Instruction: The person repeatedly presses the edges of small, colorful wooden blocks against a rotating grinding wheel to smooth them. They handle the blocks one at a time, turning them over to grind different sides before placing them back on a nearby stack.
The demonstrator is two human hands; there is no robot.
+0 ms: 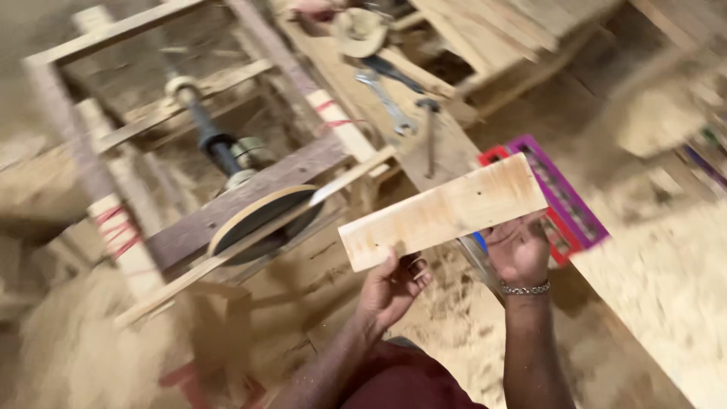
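1. Board [443, 210]: you hold this pale, flat wooden plank in mid-air at the centre of the frame, tilted so its right end rides higher than its left; a few small holes show on its face.
2. Your left hand [392, 284] grips the board's lower left edge, thumb up against the face and fingers curled behind it.
3. Your right hand [519, 250] clasps the lower right edge from beneath, fingers wrapped around it; a metal bracelet [525, 288] sits on that wrist.
4. Left of the board, at centre left of the frame, a round saw disc [261, 223] sits in a rough wooden frame [113, 151], with a dark shaft [212, 136] running up from it toward the upper left. A thin wooden strip [250, 242] lies across the disc.
5. Behind the board's right end, red and purple ruler-like strips [564, 201] lie side by side, partly hidden by the board.
6. At the upper centre of the frame, a wrench [386, 102] and a hammer [429, 136] rest on a wooden table [363, 113], well apart from your hands.
7. Sawdust [666, 265] covers the surface at lower right and the floor at lower left.
8. No containers are clear enough to tell; the upper right of the frame is blurred.
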